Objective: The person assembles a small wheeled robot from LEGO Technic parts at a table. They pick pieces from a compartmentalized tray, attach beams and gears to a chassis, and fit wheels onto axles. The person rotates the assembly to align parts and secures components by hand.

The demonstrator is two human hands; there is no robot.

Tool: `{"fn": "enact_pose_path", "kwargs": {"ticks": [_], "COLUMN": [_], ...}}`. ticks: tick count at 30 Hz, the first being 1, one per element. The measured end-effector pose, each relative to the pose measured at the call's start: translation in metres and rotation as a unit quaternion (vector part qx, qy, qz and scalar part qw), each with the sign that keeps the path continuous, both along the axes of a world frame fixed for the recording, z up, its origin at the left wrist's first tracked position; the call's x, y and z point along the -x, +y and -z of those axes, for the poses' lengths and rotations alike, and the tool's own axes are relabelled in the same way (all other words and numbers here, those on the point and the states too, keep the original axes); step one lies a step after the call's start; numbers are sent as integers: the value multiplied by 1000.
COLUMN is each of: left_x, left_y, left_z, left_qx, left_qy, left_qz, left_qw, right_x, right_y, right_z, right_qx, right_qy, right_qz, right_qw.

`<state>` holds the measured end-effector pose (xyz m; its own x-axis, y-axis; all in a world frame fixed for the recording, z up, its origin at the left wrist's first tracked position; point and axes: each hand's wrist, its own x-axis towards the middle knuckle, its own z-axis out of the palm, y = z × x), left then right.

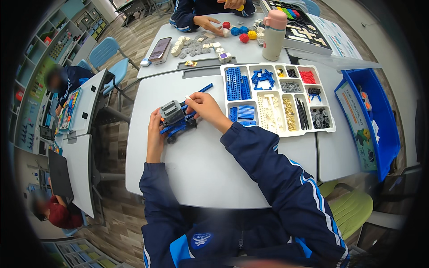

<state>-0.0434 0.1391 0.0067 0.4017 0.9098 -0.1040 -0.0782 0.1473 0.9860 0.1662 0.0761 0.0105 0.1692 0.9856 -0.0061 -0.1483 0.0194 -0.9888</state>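
Note:
My left hand [154,131] is closed around the near left side of a small toy vehicle [178,124] built of blue beams, with dark wheels low on it. A grey box-shaped block [170,111] sits on its top. At the vehicle's right side, the fingers of my right hand [206,108] pinch a small white piece [188,98] close to the grey block. Whether the piece touches the block I cannot tell. A blue beam [206,88] slants up beyond my right fingers; its lower end is hidden.
A white sorting tray [331,107] of building parts lies right of my hands, beside a blue bin [388,116]. Across the grey-white table [201,178] are a pink-capped bottle [272,38], a phone [160,49], loose blocks [199,46] and another person's hand [208,23].

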Motion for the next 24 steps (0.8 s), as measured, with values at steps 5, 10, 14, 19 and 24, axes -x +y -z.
{"fn": "enact_pose_path", "kwargs": {"ticks": [5, 10, 14, 19, 24], "left_x": [-5, -4, -2, 0, 4], "left_y": [-5, -5, 0, 3, 2], "left_z": [-8, -9, -3, -1, -3], "left_qx": [26, 23, 21, -11, -16], "left_qy": [-27, -12, -32, -24, -8], "left_qz": [-42, -53, -68, -72, -90], "left_qw": [998, 998, 997, 997, 996], "right_x": [2, 3, 4, 3, 1], "right_y": [1, 0, -1, -1, -2], "right_z": [0, -1, -4, -3, -3], "right_qx": [-1, 4, -4, -9, -25], "right_qy": [-17, -28, -24, -36, -48], "right_qz": [22, 40, 47, 53, 67], "right_qw": [1000, 999, 999, 998, 996]}}
